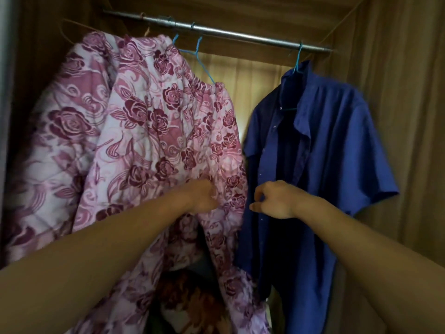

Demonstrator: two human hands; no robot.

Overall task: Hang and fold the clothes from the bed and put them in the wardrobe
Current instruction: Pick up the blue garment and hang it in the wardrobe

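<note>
Inside the wardrobe a metal rail (240, 36) carries the hanging clothes. Pink rose-patterned quilted trousers (173, 131) hang from a blue hanger (199, 59) at the middle, and a matching quilted jacket (65, 121) hangs to their left. A blue short-sleeved shirt (337, 145) hangs on another blue hanger (298, 57) at the right. My left hand (203, 197) grips the quilted trousers at their lower right side. Loosely curled and holding nothing, my right hand (272, 201) hovers in front of the shirt's button placket, just right of the trousers.
Brown wood-grain wardrobe walls (397, 92) close in on both sides and behind. A dark orange-patterned bundle of cloth (192, 297) lies at the bottom of the wardrobe beneath the trousers. A gap of bare back wall shows between the trousers and the shirt.
</note>
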